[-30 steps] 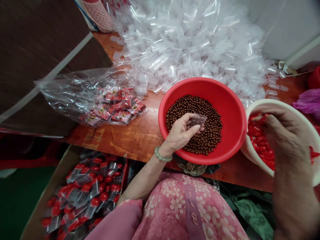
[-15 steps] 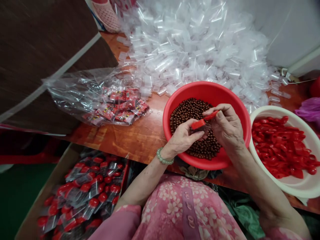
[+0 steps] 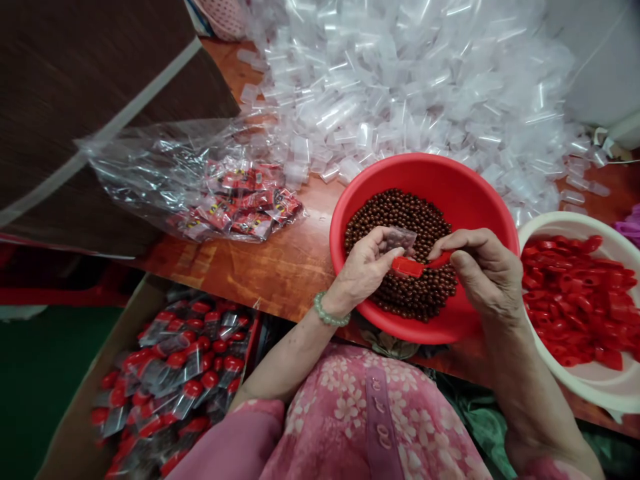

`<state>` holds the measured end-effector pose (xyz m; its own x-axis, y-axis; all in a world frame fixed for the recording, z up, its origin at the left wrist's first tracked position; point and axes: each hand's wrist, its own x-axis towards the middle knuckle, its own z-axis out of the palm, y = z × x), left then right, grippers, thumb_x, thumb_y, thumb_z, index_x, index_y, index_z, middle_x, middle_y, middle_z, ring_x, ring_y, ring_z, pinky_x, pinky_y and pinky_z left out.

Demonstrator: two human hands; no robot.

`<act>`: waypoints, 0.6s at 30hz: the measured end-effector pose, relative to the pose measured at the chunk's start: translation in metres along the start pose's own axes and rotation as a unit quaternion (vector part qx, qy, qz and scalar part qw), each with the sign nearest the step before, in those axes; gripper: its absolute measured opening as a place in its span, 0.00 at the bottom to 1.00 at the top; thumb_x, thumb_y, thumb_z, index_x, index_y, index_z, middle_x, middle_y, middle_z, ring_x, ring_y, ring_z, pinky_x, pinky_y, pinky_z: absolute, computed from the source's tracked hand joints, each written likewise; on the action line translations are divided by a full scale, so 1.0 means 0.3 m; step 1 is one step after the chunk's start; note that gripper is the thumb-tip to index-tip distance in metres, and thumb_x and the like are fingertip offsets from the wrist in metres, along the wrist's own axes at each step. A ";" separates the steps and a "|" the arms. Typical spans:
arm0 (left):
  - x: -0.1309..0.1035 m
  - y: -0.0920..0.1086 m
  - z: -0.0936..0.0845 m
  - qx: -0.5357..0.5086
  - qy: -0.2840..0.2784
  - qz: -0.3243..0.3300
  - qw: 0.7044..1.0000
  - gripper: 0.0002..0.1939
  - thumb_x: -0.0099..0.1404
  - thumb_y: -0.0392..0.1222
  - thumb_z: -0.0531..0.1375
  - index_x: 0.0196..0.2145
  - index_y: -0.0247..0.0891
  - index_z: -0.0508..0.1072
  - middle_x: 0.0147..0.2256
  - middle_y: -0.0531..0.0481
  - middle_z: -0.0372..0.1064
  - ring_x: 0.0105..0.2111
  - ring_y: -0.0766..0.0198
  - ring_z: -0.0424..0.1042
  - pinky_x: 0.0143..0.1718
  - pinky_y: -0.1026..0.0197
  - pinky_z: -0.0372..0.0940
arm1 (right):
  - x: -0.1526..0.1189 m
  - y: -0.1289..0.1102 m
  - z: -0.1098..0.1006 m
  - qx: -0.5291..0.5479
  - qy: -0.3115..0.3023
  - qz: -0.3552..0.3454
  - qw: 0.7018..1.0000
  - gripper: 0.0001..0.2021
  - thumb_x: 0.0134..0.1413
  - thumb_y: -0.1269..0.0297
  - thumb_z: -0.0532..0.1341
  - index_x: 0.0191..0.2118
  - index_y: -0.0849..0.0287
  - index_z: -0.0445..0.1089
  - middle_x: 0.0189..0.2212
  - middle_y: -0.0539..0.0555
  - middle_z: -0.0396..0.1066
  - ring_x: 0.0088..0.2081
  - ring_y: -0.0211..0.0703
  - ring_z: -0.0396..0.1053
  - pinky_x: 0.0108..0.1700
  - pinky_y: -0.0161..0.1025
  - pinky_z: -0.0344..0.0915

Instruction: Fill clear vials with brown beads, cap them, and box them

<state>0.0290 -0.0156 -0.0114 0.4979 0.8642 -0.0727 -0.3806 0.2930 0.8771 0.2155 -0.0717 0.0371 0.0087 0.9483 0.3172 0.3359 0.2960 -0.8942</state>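
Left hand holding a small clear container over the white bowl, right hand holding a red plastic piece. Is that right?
Wrong bowl: the head view shows the left hand holding the small clear container over the red bowl. The right hand does hold a red plastic piece.

Surface (image 3: 280,273) is glossy orange-brown, wood-look. Directly on it: red basin (image 3: 483,200) near the front edge, white basin (image 3: 593,385) just beside it to the right. Big heap of loose clear plastic pieces (image 3: 400,80) behind, strays at both sides. Clear bag (image 3: 160,167) with red packets (image 3: 250,200) lies left of the red basin.
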 end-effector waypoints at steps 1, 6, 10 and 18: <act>0.003 -0.002 -0.001 0.001 0.004 0.002 1.000 0.14 0.65 0.44 0.68 0.46 0.37 0.74 0.44 0.46 0.77 0.43 0.65 0.77 0.51 0.61 0.72 | 0.002 -0.007 0.002 -0.009 -0.014 0.004 1.000 0.07 0.69 0.59 0.62 0.45 0.52 0.76 0.34 0.51 0.78 0.35 0.40 0.76 0.42 0.40 0.75; 0.008 -0.003 0.001 0.018 0.033 0.029 0.999 0.12 0.66 0.41 0.65 0.46 0.37 0.72 0.44 0.47 0.77 0.45 0.64 0.76 0.53 0.60 0.71 | 0.009 -0.029 0.073 -0.056 -0.055 -0.043 0.996 0.06 0.66 0.65 0.64 0.44 0.51 0.79 0.40 0.53 0.80 0.43 0.42 0.77 0.47 0.40 0.75; 0.003 -0.003 0.010 -0.008 0.091 0.031 0.995 0.10 0.68 0.39 0.62 0.47 0.37 0.70 0.43 0.48 0.77 0.44 0.65 0.77 0.53 0.61 0.71 | -0.012 -0.037 0.170 -0.080 -0.002 -0.021 0.997 0.08 0.63 0.65 0.67 0.47 0.51 0.78 0.40 0.52 0.80 0.42 0.42 0.77 0.46 0.40 0.75; -0.011 0.009 0.026 -0.028 0.137 0.018 0.990 0.13 0.69 0.44 0.62 0.48 0.38 0.67 0.44 0.47 0.75 0.38 0.67 0.77 0.40 0.64 0.74 | -0.070 -0.046 0.253 -0.051 0.080 0.078 0.992 0.06 0.62 0.60 0.67 0.34 0.54 0.73 0.28 0.48 0.77 0.26 0.37 0.72 0.29 0.35 0.70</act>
<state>0.0323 -0.0208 -0.0051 0.2550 0.9510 -0.1748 -0.4415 0.2753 0.8540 0.1391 -0.0870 0.0188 0.2154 0.9490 0.2303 0.4115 0.1257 -0.9027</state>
